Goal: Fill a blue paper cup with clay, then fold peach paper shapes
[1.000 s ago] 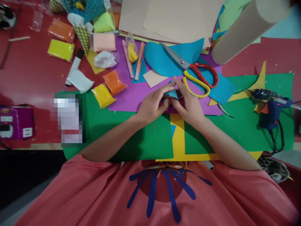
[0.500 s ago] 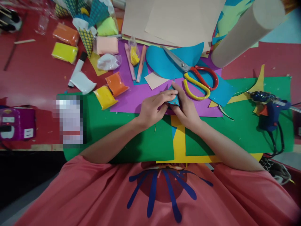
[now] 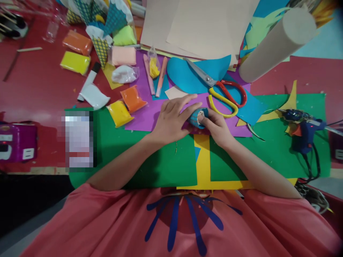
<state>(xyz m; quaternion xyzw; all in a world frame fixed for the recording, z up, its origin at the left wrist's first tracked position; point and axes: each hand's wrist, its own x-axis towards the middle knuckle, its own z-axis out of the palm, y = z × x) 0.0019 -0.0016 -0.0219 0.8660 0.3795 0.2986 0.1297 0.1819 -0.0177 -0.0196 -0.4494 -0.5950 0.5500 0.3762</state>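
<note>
In the head view, your right hand (image 3: pixel 218 129) pinches the blue cone (image 3: pixel 194 119) at its open rim, thumb at the mouth. The fingers of your left hand (image 3: pixel 170 118) spread beside it; I cannot tell whether they grip. The cone is over the purple sheet (image 3: pixel 143 116), toward the desk's (image 3: pixel 48 92) near edge. You seem to be shaping the rim; next calls for light, even pressure.

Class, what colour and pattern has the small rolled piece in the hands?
The small rolled piece is blue with a grid, seen in the head view.
</note>
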